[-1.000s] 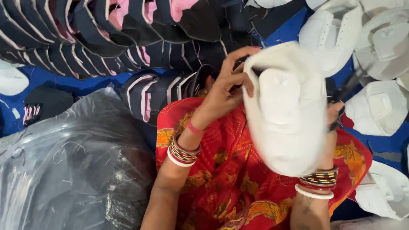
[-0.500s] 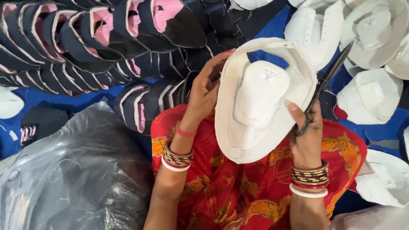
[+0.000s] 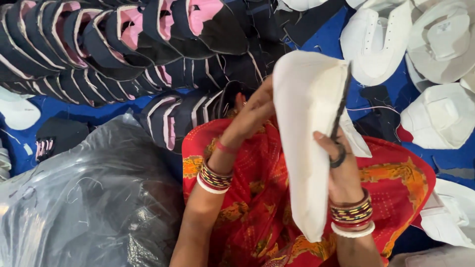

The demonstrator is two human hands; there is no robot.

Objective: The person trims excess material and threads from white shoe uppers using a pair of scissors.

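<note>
Two hands (image 3: 250, 116), one white shoe upper (image 3: 308, 138)

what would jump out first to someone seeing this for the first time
The white cap piece held up at centre, seen almost edge-on, gripped by the left hand and the right hand, which also holds dark scissors. Beneath lies bright red patterned cloth over the lap. Rows of black and pink cap pieces fill the upper left, white ones the right, on a blue sheet.
</note>
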